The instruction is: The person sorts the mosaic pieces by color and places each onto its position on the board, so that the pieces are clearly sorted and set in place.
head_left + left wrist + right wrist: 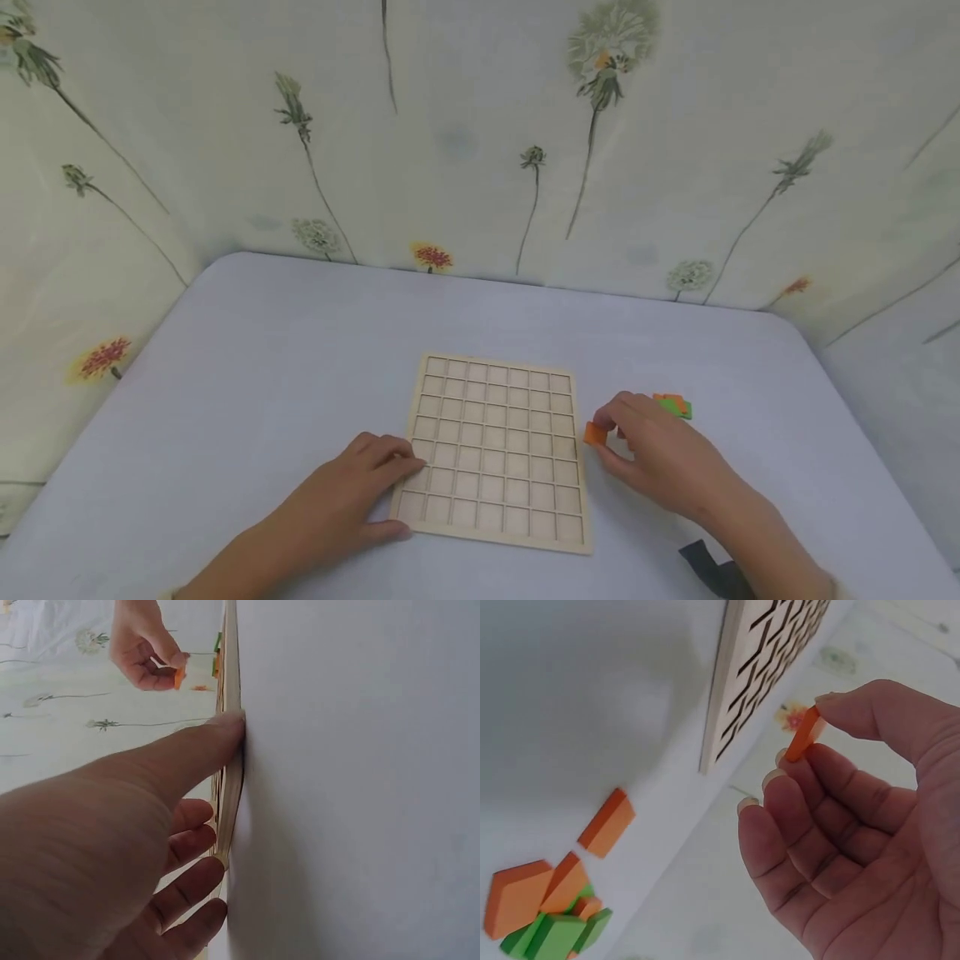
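Note:
A square-gridded wooden board [491, 542] lies on the table. Beside its lower left corner my left hand [352, 492] rests, index fingertip on the left border and thumb at the near edge. In the left wrist view the thumb [199, 746] lies against the board's side, the other fingers loosely bent. My right hand [660, 454] pinches a small orange square tile [596, 433] between thumb and fingertips, just off the board's right side. The right wrist view shows this orange tile [804, 735] edge-on, held up above the table.
Several loose orange tiles [607, 823] and green tiles [555, 936] lie in a small pile right of the board, partly hidden by my right hand in the head view. A dark flat piece [712, 571] lies near my right forearm. A flower-patterned curtain [480, 150] hangs behind the table.

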Available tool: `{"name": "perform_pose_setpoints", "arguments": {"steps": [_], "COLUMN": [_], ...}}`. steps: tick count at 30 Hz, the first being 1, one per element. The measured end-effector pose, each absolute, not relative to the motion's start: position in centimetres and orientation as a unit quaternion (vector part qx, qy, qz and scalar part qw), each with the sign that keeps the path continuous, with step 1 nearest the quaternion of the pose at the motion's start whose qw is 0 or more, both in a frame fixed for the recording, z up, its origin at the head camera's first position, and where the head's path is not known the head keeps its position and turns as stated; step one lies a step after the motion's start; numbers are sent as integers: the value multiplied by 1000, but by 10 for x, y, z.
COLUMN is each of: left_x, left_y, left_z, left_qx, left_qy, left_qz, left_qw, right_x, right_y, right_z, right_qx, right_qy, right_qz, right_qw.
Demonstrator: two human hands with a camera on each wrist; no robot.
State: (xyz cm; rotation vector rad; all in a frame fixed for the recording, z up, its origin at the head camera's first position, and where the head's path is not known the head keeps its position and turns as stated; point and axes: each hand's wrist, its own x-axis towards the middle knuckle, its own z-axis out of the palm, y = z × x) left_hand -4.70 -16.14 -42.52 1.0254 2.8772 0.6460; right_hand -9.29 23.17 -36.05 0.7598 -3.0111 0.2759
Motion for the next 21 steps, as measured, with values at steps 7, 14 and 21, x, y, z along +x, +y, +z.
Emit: {"name": "perform_pose_setpoints", "arguments": {"steps": [7, 14, 21], "left_x": [-46, -47, -47], "left_y": [-163, -165, -165], "left_z": [-431, -437, -439], "left_qx": [341, 348, 346], "left_qy": [914, 904, 903], "left_qz": [219, 241, 248], "left_qw": [-27, -56, -55], "right_x": [-111, -128, -141], "right_y": [220, 203, 180], "right_z": [-364, -373, -378], "right_qx": [262, 279, 284], "right_qy": [-958, -950, -948], "right_qz": [113, 139, 140], "right_qw": [6, -17, -41]}}
